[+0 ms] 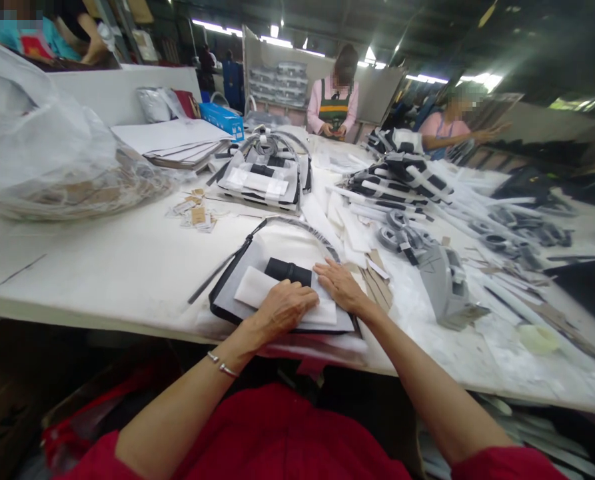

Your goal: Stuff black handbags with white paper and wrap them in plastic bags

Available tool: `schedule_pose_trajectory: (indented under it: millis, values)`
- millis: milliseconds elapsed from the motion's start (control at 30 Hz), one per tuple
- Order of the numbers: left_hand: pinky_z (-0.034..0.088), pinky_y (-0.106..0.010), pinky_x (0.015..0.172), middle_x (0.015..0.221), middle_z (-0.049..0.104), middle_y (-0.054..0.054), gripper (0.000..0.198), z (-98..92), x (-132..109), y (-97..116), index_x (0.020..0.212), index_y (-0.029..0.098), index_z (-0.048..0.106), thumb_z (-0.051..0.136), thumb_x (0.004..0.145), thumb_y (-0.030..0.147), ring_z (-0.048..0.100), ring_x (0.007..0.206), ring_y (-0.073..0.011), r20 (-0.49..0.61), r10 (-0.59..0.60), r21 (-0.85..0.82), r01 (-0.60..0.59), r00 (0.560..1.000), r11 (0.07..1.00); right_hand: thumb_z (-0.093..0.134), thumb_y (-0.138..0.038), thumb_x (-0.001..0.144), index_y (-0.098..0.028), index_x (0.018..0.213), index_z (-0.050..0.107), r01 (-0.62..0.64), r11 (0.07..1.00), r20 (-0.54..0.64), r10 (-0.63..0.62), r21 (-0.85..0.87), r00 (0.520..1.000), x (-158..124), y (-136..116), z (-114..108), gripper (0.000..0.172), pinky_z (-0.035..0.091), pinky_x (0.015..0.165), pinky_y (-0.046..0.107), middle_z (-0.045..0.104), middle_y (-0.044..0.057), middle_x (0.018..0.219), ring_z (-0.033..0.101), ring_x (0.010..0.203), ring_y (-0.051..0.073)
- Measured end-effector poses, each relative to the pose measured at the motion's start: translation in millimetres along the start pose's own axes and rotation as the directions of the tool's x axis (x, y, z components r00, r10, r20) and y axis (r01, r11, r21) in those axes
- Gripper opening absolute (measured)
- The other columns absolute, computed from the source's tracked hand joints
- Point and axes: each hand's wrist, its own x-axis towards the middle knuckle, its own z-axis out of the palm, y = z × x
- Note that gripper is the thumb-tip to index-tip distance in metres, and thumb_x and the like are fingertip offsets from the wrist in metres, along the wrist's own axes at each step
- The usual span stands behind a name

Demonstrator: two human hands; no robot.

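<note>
A black handbag (pixel 220 300) lies flat on the table in front of me, its front covered by pale sheeting and its handle (pixel 304 227) wrapped in grey film. Across its front runs a folded strip of white foam (pixel 254 287), beside a black flap strap (pixel 288 271). My left hand (pixel 286 308) curls its fingers over the foam strip at the strap, closed on the foam; the fingertips are partly hidden. With fingers stretched out, my right hand (pixel 341 287) rests flat on the bag's right side.
Wrapped bags (pixel 262 177) lie farther back, with more piled (pixel 402 180) to the right. A tape dispenser (pixel 444 283) stands at right, near cardboard strips (pixel 377 280). Small tags (pixel 197 213) and a big plastic sack (pixel 52 147) are at left. A person (pixel 334 100) works opposite.
</note>
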Motion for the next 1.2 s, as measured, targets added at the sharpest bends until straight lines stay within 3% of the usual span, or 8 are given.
schedule_pose_trajectory:
  millis: [200, 367, 467, 600, 767, 933, 1033, 1200]
  values:
    - [0.035, -0.033, 0.069, 0.092, 0.068, 0.001, 0.015, -2.9, -4.3, 0.8, 0.098, 0.021, 0.060, 0.045, 0.098, 0.019, 0.056, 0.079, -0.0171, -0.006, 0.008, -0.082, -0.008, 1.000, 0.997, 0.037, -0.041, 0.101, -0.026, 0.129, 0.064, 0.000, 0.971, -0.084, 0.021, 0.240, 0.996, 2.6, -5.5, -19.6, 0.041, 0.029, 0.116, 0.057, 0.061, 0.006, 0.136, 0.041, 0.139, 0.028]
    - [0.036, -0.032, 0.071, 0.094, 0.068, 0.000, 0.016, -2.0, -7.6, 1.6, 0.103, 0.021, 0.059, 0.044, 0.098, 0.017, 0.059, 0.083, -0.0164, -0.041, 0.017, -0.123, -0.022, 0.999, 0.992, 0.053, -0.033, 0.096, -0.030, 0.112, 0.072, 0.097, 0.985, -0.147, -0.076, 0.142, 0.986, -24.1, -47.5, -44.6, 0.025, 0.015, 0.119, 0.062, 0.072, 0.002, 0.117, 0.056, 0.126, 0.027]
    - [0.036, -0.032, 0.070, 0.094, 0.068, -0.001, 0.017, -0.5, -6.4, 1.3, 0.103, 0.021, 0.059, 0.045, 0.098, 0.016, 0.059, 0.084, -0.0169, -0.035, 0.003, -0.106, -0.006, 0.999, 0.994, 0.066, -0.032, 0.089, -0.029, 0.112, 0.072, 0.121, 0.987, -0.112, -0.109, 0.102, 0.988, -54.7, -70.2, -49.5, 0.024, 0.026, 0.118, 0.057, 0.074, 0.002, 0.113, 0.065, 0.114, 0.026]
    - [0.036, -0.031, 0.069, 0.091, 0.068, -0.001, 0.014, -0.4, -4.8, 1.7, 0.100, 0.021, 0.059, 0.045, 0.098, 0.018, 0.059, 0.083, -0.0173, -0.013, -0.004, -0.104, 0.003, 1.000, 0.995, 0.077, -0.032, 0.078, -0.025, 0.118, 0.069, 0.056, 0.995, -0.183, -0.041, 0.081, 0.982, -82.4, -78.4, -35.4, 0.041, 0.040, 0.111, 0.055, 0.073, 0.007, 0.116, 0.067, 0.109, 0.029]
    - [0.037, -0.030, 0.070, 0.090, 0.066, -0.001, 0.013, -1.6, -4.5, 2.6, 0.099, 0.021, 0.057, 0.044, 0.097, 0.019, 0.059, 0.079, -0.0166, -0.031, -0.022, -0.109, 0.019, 0.999, 0.994, 0.071, -0.026, 0.084, -0.025, 0.106, 0.072, 0.056, 0.994, -0.326, -0.023, 0.094, 0.945, -87.5, -81.4, -10.4, 0.022, 0.037, 0.112, 0.057, 0.075, 0.006, 0.107, 0.066, 0.110, 0.028]
    - [0.040, -0.028, 0.074, 0.102, 0.066, -0.001, 0.017, -2.6, -6.2, 0.5, 0.102, 0.021, 0.055, 0.045, 0.092, 0.011, 0.059, 0.084, -0.0151, -0.034, 0.009, -0.177, -0.015, 0.999, 0.984, 0.070, -0.026, 0.084, -0.024, 0.109, 0.070, 0.028, 0.992, -0.409, 0.024, 0.121, 0.912, -84.0, -92.2, -7.0, 0.025, 0.041, 0.108, 0.052, 0.073, 0.007, 0.109, 0.067, 0.103, 0.025]
    - [0.041, -0.028, 0.072, 0.096, 0.064, 0.000, 0.015, -2.5, -6.8, -0.8, 0.100, 0.022, 0.057, 0.046, 0.094, 0.014, 0.057, 0.079, -0.0151, -0.011, 0.026, -0.162, -0.027, 1.000, 0.986, 0.066, -0.025, 0.087, -0.025, 0.093, 0.072, 0.077, 0.997, -0.452, -0.053, 0.034, 0.891, -83.9, -94.7, -4.8, 0.008, 0.037, 0.110, 0.053, 0.075, 0.004, 0.101, 0.068, 0.100, 0.023]
    - [0.042, -0.027, 0.072, 0.094, 0.063, -0.001, 0.015, -3.9, -5.9, -0.2, 0.100, 0.021, 0.059, 0.046, 0.094, 0.017, 0.057, 0.079, -0.0147, -0.034, 0.058, -0.176, -0.063, 0.998, 0.982, 0.058, -0.016, 0.092, -0.026, 0.088, 0.070, 0.194, 0.975, -0.485, -0.221, -0.106, 0.846, -89.4, -94.2, 5.9, 0.016, 0.026, 0.117, 0.055, 0.076, 0.002, 0.094, 0.068, 0.100, 0.022]
